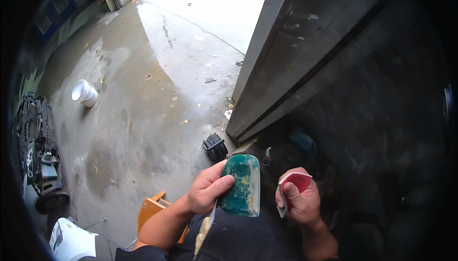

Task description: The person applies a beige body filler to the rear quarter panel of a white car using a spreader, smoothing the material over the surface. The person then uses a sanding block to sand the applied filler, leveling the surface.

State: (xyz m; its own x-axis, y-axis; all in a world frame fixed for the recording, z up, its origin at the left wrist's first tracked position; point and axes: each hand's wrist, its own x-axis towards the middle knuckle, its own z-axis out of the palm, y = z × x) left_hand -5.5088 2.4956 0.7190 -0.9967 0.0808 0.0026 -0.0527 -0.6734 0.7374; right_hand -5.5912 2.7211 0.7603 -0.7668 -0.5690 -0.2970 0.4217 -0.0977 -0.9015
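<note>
"Damp concrete floor (pixel 133 151), white bucket (pixel 86 93) at the left. Hands?"

"Below the left hand (pixel 207 189), a paste-smeared strip (pixel 202 236), perhaps a blade, hard to tell. That hand's clamped on a green spreader (pixel 241 185); the right hand (pixel 305 201) grips a bent red pad (pixel 296 180)."

"Which step?"

"Readying, I'd judge; next calls for keeping paste off the clothing (pixel 241 239)."

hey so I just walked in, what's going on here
The person's left hand holds a smeared green flat tool, the right hand a bent red-and-white pad. The two are apart. Below the left hand, a thin piece seen edge-on carries cream-coloured paste. Farther off to the left, a white bucket stands on the floor.
</note>
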